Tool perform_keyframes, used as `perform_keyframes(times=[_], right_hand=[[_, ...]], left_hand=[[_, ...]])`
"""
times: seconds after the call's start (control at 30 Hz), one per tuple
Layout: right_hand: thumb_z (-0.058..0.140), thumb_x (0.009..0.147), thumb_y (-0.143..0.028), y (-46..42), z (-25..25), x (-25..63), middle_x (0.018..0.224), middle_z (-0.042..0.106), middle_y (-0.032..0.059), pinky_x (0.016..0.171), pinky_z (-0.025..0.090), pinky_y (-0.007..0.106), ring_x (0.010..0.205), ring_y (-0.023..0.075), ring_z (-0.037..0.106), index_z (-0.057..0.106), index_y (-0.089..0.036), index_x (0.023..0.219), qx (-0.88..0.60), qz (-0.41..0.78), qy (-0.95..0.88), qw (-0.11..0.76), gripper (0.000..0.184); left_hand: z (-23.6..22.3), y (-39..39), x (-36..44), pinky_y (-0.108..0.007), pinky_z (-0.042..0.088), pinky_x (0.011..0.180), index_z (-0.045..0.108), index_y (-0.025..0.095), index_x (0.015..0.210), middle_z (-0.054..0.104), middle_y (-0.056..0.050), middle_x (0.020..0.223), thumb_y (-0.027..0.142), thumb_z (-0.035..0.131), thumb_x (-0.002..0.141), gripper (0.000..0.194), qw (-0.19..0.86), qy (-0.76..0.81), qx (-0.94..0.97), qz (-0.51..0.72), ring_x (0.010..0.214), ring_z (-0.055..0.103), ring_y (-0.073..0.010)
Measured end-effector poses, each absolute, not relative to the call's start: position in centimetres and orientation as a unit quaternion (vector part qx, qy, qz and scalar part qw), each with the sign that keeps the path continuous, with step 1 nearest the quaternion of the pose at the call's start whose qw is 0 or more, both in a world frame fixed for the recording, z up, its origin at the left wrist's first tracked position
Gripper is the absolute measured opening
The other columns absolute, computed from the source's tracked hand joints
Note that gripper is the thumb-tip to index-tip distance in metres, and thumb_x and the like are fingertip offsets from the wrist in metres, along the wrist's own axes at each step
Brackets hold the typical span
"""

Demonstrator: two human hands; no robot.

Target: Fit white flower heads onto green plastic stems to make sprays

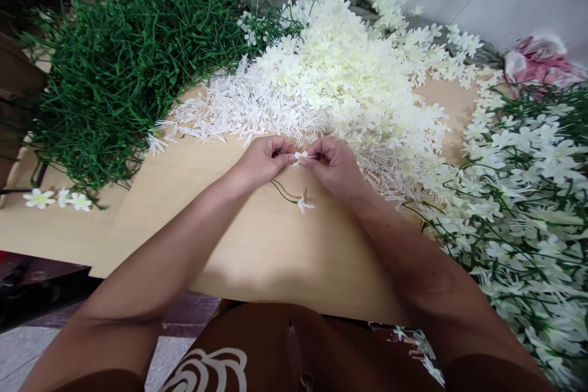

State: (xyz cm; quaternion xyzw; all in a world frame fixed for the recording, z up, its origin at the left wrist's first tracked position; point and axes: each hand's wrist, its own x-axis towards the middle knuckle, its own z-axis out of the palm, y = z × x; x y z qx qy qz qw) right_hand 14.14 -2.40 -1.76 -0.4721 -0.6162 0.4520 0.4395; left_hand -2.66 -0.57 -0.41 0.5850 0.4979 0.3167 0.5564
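Flower [301,157], small and white-petalled, sits between the hands above smooth tan board [257,251] in the head view. The left hand [271,156] and right hand [334,162] pinch it from either side, fingertips closed and partly covering it. Below lies a thin green stem [283,192] with a white blossom [304,204]. Wiry green stems [128,67] heap left; loose white flowers [344,67] pile beyond; stemmed flowers [537,202] crowd the right.

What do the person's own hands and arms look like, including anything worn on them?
The left hand and right hand are ungloved, and no watch or bracelet shows. Both forearms are uncovered; dark edges at the upper arms may be short sleeves. Brown clothing below bears pale curved lines.
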Motion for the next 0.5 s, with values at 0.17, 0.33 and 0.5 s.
perform_keyframes(times=[0.17,0.33,0.5], right_hand=[[0.082,0.058,-0.051,-2.18,-2.22,14.12,0.062,0.057,-0.0026,0.054,0.038,0.025,0.057,0.0084,0.046,0.056,-0.019,0.065,-0.472,0.5,-0.595,0.415,0.042],[0.086,0.051,-0.048,-1.8,-2.26,14.15,0.058,0.054,-0.0045,0.051,0.036,0.023,0.053,0.0061,0.044,0.056,-0.017,0.063,-0.482,0.542,-0.561,0.4,0.045],[0.087,0.047,-0.052,-1.71,-2.05,13.98,0.061,0.059,-0.0042,0.059,0.052,0.026,0.059,0.0099,0.059,0.057,-0.019,0.066,-0.465,0.581,-0.511,0.43,0.049]], left_hand=[[-0.39,-0.45,-2.65,-0.024,0.035,0.058,0.061,0.015,0.063,0.054,0.004,0.057,0.017,0.069,0.062,0.008,0.559,0.494,0.592,0.304,0.057,0.045,-0.0081],[-0.69,-0.35,-2.57,-0.024,0.035,0.058,0.062,0.014,0.063,0.056,0.003,0.058,0.016,0.066,0.063,0.005,0.563,0.492,0.592,0.3,0.057,0.045,-0.008],[-0.93,-0.21,-2.25,-0.025,0.037,0.062,0.059,0.015,0.064,0.056,0.003,0.059,0.016,0.064,0.066,0.005,0.537,0.498,0.598,0.326,0.059,0.048,-0.0091]])
